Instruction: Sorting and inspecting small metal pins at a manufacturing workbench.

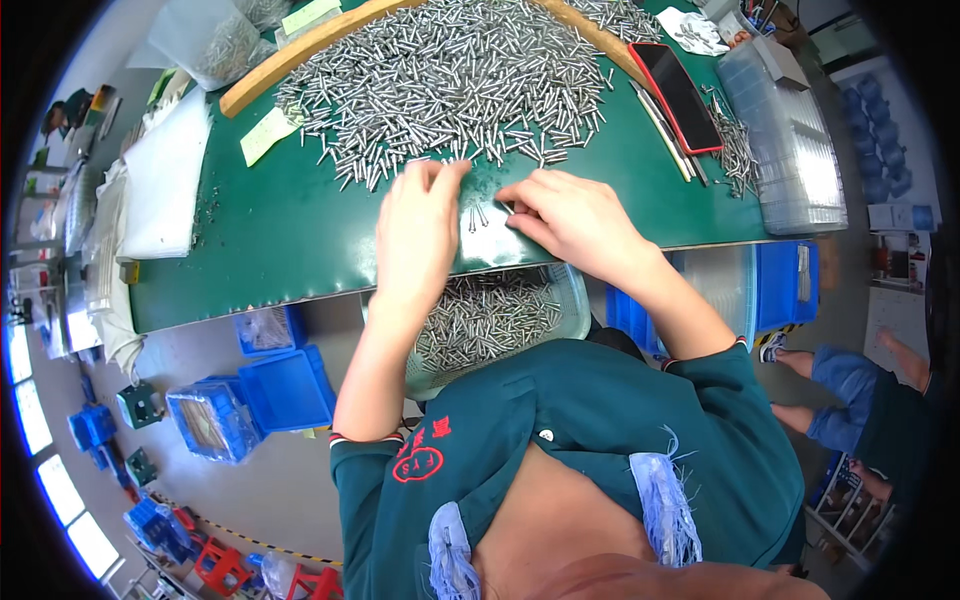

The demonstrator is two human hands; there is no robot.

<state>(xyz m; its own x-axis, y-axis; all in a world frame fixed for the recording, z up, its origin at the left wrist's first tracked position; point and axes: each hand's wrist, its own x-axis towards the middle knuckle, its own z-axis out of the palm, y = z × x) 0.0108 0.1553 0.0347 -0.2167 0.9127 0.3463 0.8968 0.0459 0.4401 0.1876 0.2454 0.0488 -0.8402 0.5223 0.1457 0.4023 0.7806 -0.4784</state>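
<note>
Pinches a shiny pin (pixel 509 208) in the right hand (pixel 575 215) and rests the left hand (pixel 418 225), can't tell if gripping, by the pin pile (pixel 450 90), likely heaped close for easy reach.

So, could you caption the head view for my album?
Bare left hand and right hand before a heap of slender silver metal pins on a glossy green tabletop.

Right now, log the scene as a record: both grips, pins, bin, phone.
left grip: fingertips at the near edge of the heap; contents unclear
right grip: closed, apparently on a pin
heap: metal pins spread on the green table
loose pins: a few, on the table between the grips
bin: below the table's near edge, more pins inside
phone: right of the heap, red-edged, screen dark
</note>
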